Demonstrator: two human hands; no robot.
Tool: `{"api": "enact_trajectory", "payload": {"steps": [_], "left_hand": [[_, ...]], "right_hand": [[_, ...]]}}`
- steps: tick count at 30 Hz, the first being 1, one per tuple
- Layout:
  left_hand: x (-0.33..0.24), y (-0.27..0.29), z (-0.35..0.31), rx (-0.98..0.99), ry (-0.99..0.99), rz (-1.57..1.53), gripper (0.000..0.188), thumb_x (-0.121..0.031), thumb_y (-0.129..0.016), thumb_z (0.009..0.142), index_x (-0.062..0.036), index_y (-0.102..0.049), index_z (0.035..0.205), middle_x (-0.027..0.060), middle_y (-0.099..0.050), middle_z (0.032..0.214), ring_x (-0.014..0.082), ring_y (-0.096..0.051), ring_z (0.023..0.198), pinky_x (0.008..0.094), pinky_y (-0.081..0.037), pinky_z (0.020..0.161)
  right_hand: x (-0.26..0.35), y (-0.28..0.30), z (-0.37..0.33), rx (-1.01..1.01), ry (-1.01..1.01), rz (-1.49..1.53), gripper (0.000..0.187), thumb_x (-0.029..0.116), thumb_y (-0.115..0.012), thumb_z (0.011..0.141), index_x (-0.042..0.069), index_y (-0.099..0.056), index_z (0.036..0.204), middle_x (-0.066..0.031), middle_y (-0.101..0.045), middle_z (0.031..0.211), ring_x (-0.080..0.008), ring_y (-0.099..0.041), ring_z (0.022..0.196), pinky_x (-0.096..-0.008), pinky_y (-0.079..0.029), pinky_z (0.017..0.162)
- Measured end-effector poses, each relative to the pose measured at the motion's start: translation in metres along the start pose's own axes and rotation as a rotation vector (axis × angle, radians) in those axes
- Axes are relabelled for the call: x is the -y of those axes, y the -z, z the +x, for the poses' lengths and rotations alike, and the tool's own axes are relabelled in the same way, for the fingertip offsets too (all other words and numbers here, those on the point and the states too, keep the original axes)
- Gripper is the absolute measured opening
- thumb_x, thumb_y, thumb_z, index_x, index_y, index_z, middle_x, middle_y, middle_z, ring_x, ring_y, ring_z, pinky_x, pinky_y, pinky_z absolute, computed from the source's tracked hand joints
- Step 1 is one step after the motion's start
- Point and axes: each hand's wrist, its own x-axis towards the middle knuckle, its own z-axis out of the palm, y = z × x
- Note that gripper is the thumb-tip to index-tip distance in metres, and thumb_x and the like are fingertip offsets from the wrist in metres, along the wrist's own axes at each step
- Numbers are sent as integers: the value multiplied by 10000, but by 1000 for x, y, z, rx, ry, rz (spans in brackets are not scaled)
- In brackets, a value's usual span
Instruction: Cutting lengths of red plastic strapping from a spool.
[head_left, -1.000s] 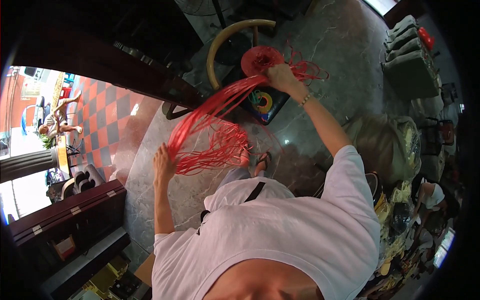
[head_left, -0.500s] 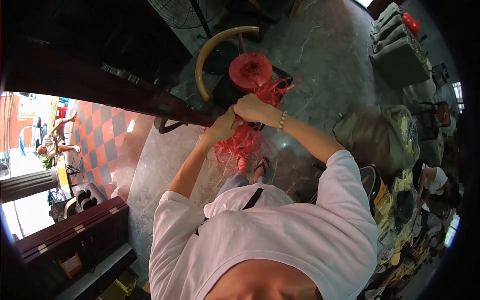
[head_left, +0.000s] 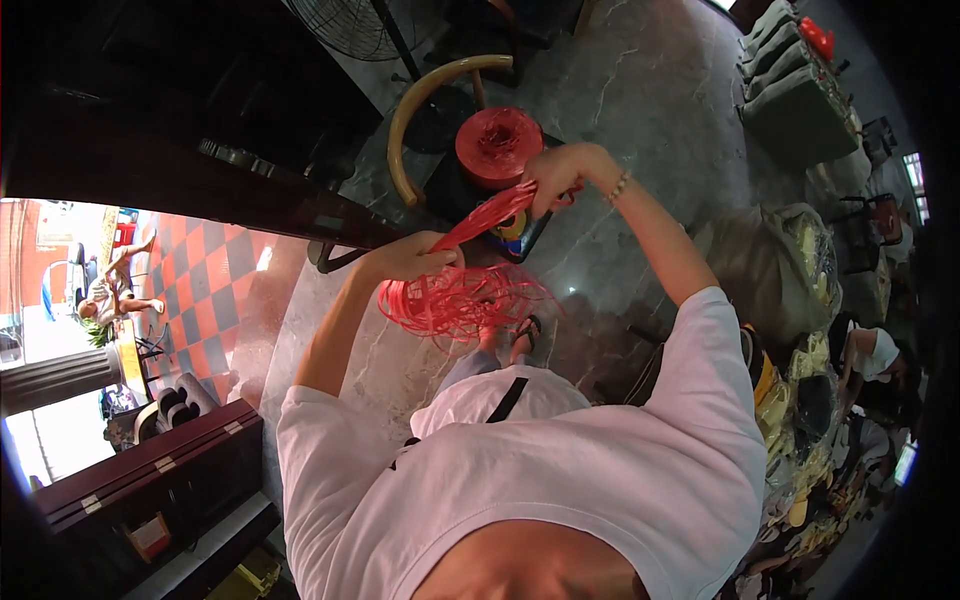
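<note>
A bundle of red plastic twine (head_left: 485, 217) is stretched slantwise between my two hands. My left hand (head_left: 408, 257) is closed round its lower left end, and a loose tangle of thin strands hangs below that hand, over the floor and my feet. My right hand (head_left: 562, 178) grips the upper right end, with a short bit of red poking out past the fingers. Just beyond my hands, a big red twine roll (head_left: 484, 158) lies on the dark seat of a chair with a curved wooden backrest (head_left: 402, 115). Something yellow and blue (head_left: 512, 236) also shows on the seat.
Dark wooden furniture (head_left: 200, 225) juts in at upper left, close to my left arm. A large covered heap (head_left: 735, 255) stands on the right, near many pale pieces. Grey padded chairs (head_left: 800, 110) line the far right. A standing fan (head_left: 345, 25) is at the back.
My hands have drawn apart, the right one up and rightward, the left one leftward. The twine between them is now pulled out long, and the loose strands spread wider below my left hand.
</note>
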Motion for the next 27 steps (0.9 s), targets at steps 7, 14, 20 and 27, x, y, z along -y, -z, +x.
{"api": "enact_trajectory", "payload": {"steps": [7,14,20,27], "left_hand": [[47,-12,4,-580,-93,-6,227,-210,-432,971,-43,-586,977,-25,-482,717,64,-436,655,240,-372,596],[31,-25,83,-887,-536,-47,273,-168,-401,984,-22,-571,1141,99,-604,1099,163,-500,1105,292,-330,974],[1,-52,117,-768,-520,-427,284,-212,-405,989,-6,-568,1097,47,-582,952,150,-542,885,279,-417,820],[-24,-89,64,-634,-475,-862,230,-239,-439,974,-70,-453,817,-38,-335,624,70,-318,511,237,-306,492]], "right_hand": [[-6,20,-40,-547,113,448,261,261,-620,781,23,-609,885,11,-517,622,-71,-508,563,-227,-396,503],[86,35,-26,-619,684,1076,204,226,-494,951,68,-566,844,56,-387,604,-35,-358,524,-211,-367,498],[116,41,-18,-806,667,1124,242,218,-493,946,83,-492,746,44,-410,609,-54,-403,532,-224,-409,504],[68,50,4,-592,809,1203,251,267,-495,947,73,-536,791,34,-461,619,-81,-434,518,-249,-447,525]]}}
